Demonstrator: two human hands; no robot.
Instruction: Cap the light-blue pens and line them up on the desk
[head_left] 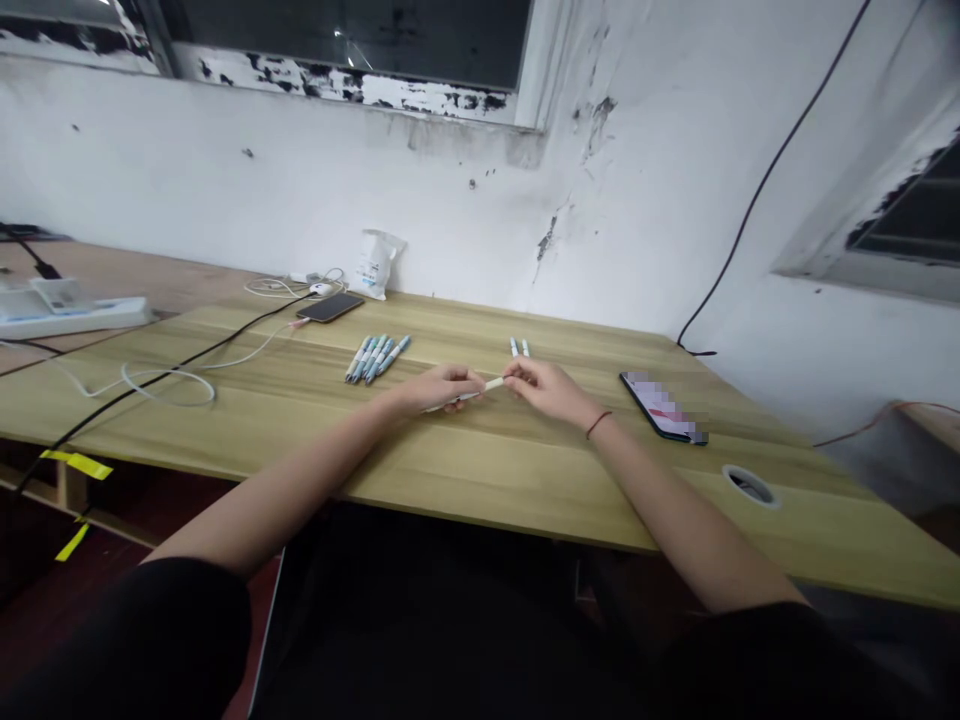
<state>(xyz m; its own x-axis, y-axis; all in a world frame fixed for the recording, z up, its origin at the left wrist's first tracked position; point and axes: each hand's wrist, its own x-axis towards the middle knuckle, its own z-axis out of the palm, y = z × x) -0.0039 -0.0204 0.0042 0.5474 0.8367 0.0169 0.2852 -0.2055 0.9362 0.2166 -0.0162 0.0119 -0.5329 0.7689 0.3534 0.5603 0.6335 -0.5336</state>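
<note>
Apparently for steadiness, the left hand (448, 387) grips a pale pen (494, 384) while the right hand (551, 390) pinches one end.

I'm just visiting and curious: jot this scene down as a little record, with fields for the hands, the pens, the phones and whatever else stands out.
Left hand: the left hand grips a pale pen
Right hand: the right hand has its fingertips at the pen's other end
Wrist: red band on the right
Pen group: pen cluster, left of the hands
Pen pair: two pens, just beyond the right hand
Phones: left phone, right phone
Back edge: white packet near the wall
Surface: wooden table
</note>
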